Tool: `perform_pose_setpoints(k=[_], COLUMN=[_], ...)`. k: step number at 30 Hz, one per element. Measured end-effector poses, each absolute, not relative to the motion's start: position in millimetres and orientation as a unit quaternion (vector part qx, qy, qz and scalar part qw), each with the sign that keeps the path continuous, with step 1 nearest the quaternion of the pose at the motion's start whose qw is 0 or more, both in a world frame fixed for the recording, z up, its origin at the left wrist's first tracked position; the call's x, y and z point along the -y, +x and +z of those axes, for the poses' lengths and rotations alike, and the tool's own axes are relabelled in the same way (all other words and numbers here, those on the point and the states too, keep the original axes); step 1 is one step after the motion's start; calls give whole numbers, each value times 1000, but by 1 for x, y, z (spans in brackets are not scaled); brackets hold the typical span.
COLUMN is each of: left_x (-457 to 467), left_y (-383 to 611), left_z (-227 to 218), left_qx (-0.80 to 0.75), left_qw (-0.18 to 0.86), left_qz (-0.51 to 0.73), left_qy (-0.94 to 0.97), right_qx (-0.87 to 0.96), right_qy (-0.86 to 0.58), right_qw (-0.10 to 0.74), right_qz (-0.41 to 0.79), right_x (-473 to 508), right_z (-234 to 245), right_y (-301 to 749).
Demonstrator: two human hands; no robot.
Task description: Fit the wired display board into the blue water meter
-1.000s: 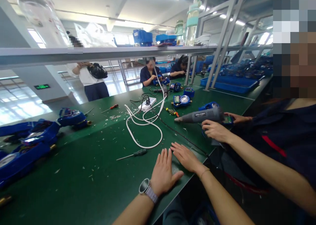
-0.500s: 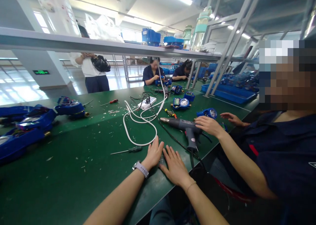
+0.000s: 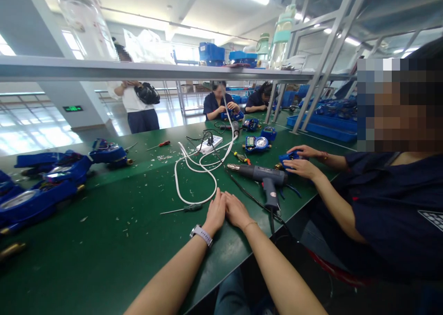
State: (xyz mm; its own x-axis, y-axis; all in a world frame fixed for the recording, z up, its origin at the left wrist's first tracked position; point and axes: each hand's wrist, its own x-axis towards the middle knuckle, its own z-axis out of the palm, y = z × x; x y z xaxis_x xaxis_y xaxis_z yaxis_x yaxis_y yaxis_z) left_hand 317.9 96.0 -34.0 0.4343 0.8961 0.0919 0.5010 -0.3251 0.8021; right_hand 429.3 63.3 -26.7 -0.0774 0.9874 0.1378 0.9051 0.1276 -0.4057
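My left hand (image 3: 215, 212), with a pale watch at the wrist, rests on the green bench top. Against it lies my right hand (image 3: 236, 210), its fingers drawn together and curled toward the left one. Both hands are closed up side by side, and whatever may be between or under them is hidden. Just left of my left hand lies a screwdriver (image 3: 192, 208) with a dark green handle. A white cable (image 3: 194, 202) loops in front of my fingertips. To the right of my right hand a dark grey heat gun (image 3: 268, 176) lies on its side.
A co-worker's hands (image 3: 302, 167) hold a blue-cased meter at right. Blue meters (image 3: 51, 176) crowd the left side; another meter (image 3: 256, 143) sits beyond the heat gun. A power strip (image 3: 209, 144), small pliers (image 3: 241, 157) and white scraps lie mid-bench. A shelf (image 3: 138, 69) spans above.
My right hand has gone from spread flat to drawn in against my left, covering the clear thing seen between them. The co-worker's hand has moved off the heat gun to the blue meter.
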Motion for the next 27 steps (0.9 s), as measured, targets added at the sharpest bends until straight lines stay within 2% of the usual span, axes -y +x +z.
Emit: perform_pose_setpoints(k=[8, 12, 16, 21, 27], left_x=[-90, -134, -184, -210, -209], left_y=[280, 241, 214, 209, 210], left_z=[-11, 10, 20, 20, 17], left_qx=[-420, -473, -514, -514, -522], left_qw=[283, 193, 132, 105, 95], left_qz=[257, 245, 164, 77, 56], left_qy=[823, 824, 832, 848, 846], right_qx=[733, 771, 760, 717, 682], right_qy=[-646, -610, -631, -687, -725], right_qw=[190, 150, 113, 80, 75], right_qz=[96, 105, 108, 86, 55], right_x=[-13, 6, 3, -10, -38], right_z=[-16, -12, -17, -26, -31], right_y=[423, 410, 403, 398, 403])
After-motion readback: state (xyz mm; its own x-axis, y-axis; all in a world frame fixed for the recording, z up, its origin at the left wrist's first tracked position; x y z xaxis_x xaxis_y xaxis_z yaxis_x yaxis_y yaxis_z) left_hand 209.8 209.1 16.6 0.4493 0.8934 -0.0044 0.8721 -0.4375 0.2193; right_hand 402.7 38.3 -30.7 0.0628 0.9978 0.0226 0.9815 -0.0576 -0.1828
